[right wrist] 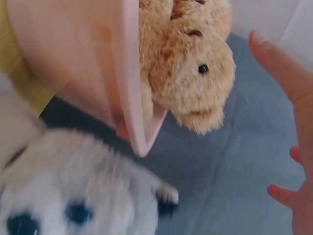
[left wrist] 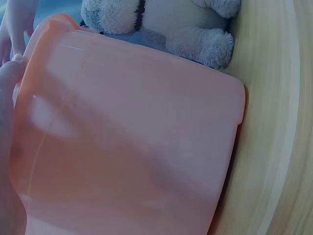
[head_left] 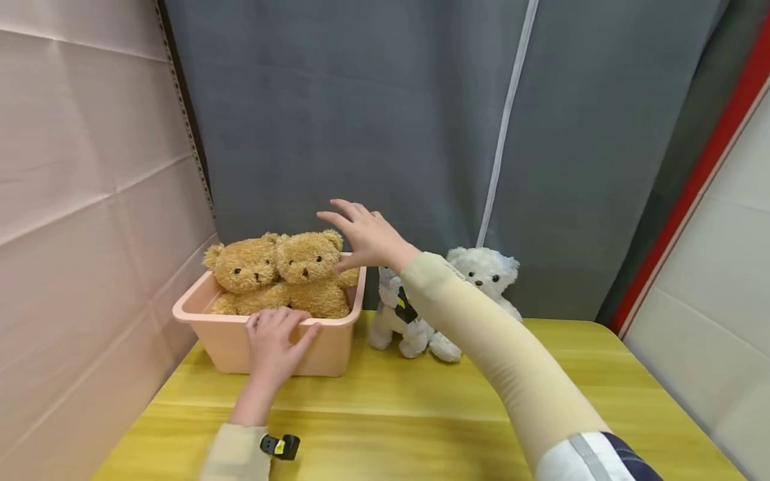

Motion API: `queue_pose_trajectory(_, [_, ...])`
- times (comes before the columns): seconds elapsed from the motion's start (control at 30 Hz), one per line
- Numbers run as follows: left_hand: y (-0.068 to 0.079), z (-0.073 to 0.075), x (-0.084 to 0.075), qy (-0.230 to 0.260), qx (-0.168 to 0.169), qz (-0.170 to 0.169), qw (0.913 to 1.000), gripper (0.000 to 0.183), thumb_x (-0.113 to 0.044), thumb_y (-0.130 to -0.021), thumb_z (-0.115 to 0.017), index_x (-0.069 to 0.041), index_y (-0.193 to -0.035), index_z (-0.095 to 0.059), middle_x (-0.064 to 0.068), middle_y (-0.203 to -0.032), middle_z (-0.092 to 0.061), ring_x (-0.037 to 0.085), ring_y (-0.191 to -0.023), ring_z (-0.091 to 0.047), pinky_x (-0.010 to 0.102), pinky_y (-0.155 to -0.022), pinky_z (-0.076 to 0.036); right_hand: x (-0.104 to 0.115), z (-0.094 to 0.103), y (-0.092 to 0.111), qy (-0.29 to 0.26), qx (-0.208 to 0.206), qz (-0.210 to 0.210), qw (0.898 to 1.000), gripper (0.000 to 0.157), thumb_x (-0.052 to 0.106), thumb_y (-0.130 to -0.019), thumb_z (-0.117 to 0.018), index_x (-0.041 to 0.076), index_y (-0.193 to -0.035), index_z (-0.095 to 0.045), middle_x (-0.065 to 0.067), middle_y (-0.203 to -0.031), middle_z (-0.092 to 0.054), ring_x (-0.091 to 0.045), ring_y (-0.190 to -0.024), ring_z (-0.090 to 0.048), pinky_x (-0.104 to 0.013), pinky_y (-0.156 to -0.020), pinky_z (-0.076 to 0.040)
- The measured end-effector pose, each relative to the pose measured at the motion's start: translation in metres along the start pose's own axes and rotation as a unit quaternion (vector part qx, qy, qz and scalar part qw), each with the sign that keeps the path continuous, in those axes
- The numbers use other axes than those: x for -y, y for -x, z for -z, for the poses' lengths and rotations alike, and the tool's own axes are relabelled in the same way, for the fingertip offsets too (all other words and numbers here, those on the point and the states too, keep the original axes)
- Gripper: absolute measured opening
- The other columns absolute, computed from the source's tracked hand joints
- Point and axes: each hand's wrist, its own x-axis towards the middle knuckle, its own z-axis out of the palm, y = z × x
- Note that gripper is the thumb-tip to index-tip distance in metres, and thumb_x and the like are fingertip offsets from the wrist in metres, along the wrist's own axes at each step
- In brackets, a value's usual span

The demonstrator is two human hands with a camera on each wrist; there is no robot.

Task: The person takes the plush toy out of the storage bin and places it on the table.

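A pink plastic bin stands at the left of the table, with two golden-brown teddy bears side by side in it. My left hand grips the bin's front rim, fingers over the edge. Beside the right-hand teddy's head, my right hand is raised with fingers spread, holding nothing. The right wrist view shows that hand's thumb apart from the teddy. Right of the bin sits a white plush animal, partly hidden by the right arm. A white teddy bear sits farther right, its lower body largely hidden.
The yellow wood-grain table reaches back to a grey curtain. A pale padded wall rises close to the bin on the left. On the right is another pale wall with a red edge strip.
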Motion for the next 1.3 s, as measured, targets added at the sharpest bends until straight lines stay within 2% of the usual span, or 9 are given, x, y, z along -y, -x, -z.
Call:
queue_pose_trajectory(0.13, [0.000,-0.005,-0.008,0.002,0.001,-0.002,1.0000,0.031,-0.042,-0.084,-0.068,-0.013,-0.095,-0.069,0.003,-0.089,-0.063,0.029,-0.090,-0.049,0.058,-0.095,-0.021,0.008,-0.013,-0.012,-0.006,0.033,-0.012,0.999,0.108,0.056,-0.069,-0.080,0.035,-0.154,-0.017,-0.002,-0.161,-0.008,-0.024,-0.145,-0.015,-0.054,-0.109,-0.023])
queue_pose_trajectory(0.3, [-0.001,-0.006,-0.016,0.003,0.011,0.005,0.9999,0.031,-0.043,-0.084,-0.069,-0.014,-0.096,-0.070,0.002,-0.091,-0.063,0.028,-0.092,-0.049,0.057,-0.097,-0.020,0.011,-0.027,-0.023,-0.065,0.051,-0.028,0.996,0.110,0.049,-0.068,-0.085,0.033,-0.154,-0.018,-0.003,-0.161,-0.010,-0.025,-0.145,-0.015,-0.057,-0.110,-0.020])
queue_pose_trajectory(0.5, [0.001,-0.005,-0.021,0.004,0.007,0.007,0.9999,0.031,-0.043,-0.084,-0.068,-0.015,-0.096,-0.069,0.001,-0.091,-0.063,0.027,-0.091,-0.050,0.057,-0.097,-0.021,0.015,-0.036,-0.034,-0.129,0.056,-0.066,0.988,0.104,0.050,-0.073,-0.081,0.028,-0.155,-0.020,-0.003,-0.159,-0.017,-0.027,-0.142,-0.024,-0.054,-0.107,-0.028])
queue_pose_trajectory(0.7, [0.003,-0.006,-0.026,0.007,-0.002,-0.003,1.0000,0.030,-0.043,-0.084,-0.068,-0.016,-0.095,-0.069,0.000,-0.088,-0.063,0.026,-0.089,-0.050,0.056,-0.096,-0.022,0.014,-0.045,-0.037,-0.161,0.104,-0.090,0.977,0.095,0.046,-0.079,-0.077,0.026,-0.154,-0.024,-0.002,-0.158,-0.022,-0.024,-0.142,-0.027,-0.045,-0.107,-0.033])
queue_pose_trajectory(0.93, [0.002,-0.008,-0.032,0.013,-0.010,-0.011,0.9998,0.030,-0.043,-0.084,-0.068,-0.014,-0.094,-0.070,-0.001,-0.086,-0.062,0.026,-0.087,-0.050,0.056,-0.094,-0.022,0.014,-0.052,-0.035,-0.143,0.149,-0.126,0.970,0.098,0.047,-0.076,-0.080,0.034,-0.154,-0.022,0.000,-0.159,-0.021,-0.032,-0.145,-0.016,-0.055,-0.109,-0.025])
queue_pose_trajectory(1.07, [0.000,-0.007,-0.032,0.011,-0.014,-0.013,0.9997,0.029,-0.043,-0.084,-0.068,-0.015,-0.093,-0.069,-0.001,-0.086,-0.061,0.025,-0.086,-0.049,0.055,-0.094,-0.022,0.017,-0.055,-0.036,-0.120,0.153,-0.139,0.971,0.104,0.047,-0.072,-0.083,0.036,-0.154,-0.020,0.001,-0.159,-0.021,-0.031,-0.144,-0.017,-0.060,-0.107,-0.024])
queue_pose_trajectory(1.3, [0.001,-0.006,-0.033,0.014,-0.009,-0.012,0.9998,0.027,-0.041,-0.083,-0.069,-0.015,-0.093,-0.070,-0.001,-0.086,-0.061,0.025,-0.086,-0.049,0.055,-0.094,-0.022,0.019,-0.060,-0.038,-0.078,0.161,-0.167,0.970,0.117,0.049,-0.065,-0.087,0.039,-0.154,-0.012,-0.002,-0.157,-0.024,-0.031,-0.142,-0.021,-0.058,-0.107,-0.025])
